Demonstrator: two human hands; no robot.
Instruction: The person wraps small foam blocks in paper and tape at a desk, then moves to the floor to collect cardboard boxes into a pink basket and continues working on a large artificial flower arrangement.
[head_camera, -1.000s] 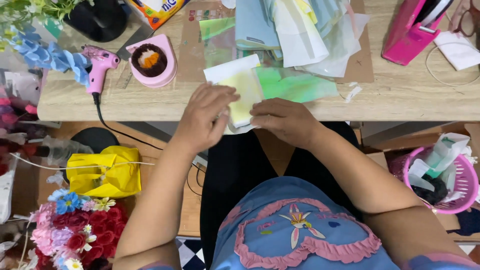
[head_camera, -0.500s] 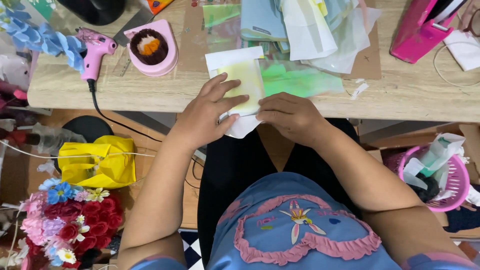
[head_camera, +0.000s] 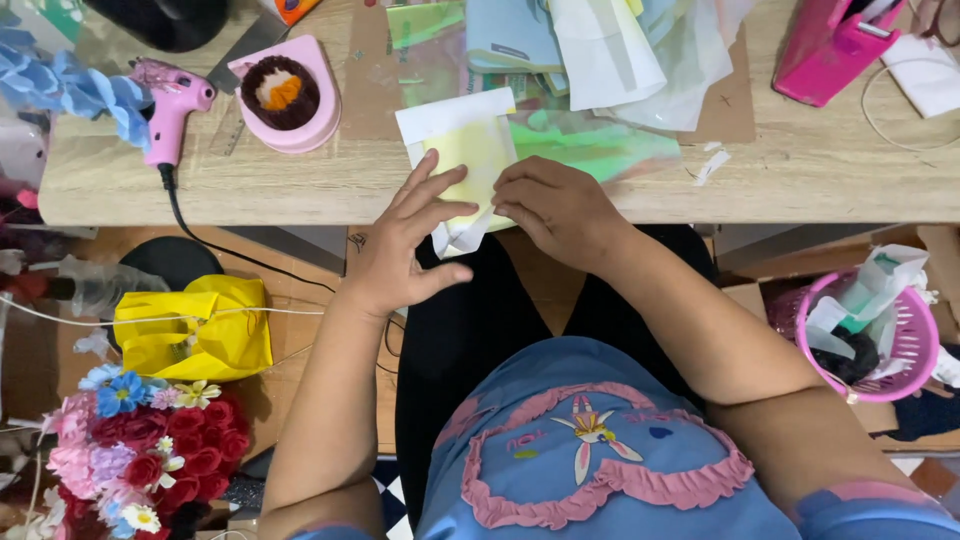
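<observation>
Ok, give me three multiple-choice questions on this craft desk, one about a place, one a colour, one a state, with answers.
1. Where is the glue gun? A left of the hands B right of the hands C on the floor
2. What colour is the basket? A green B pink C black
3. How does the left hand meet the paper sheet? A fist B fingers spread on it C lifted clear

A: it lies on the table at the left.
B: its rim is pink.
B: the fingers fan over its lower edge.
</observation>
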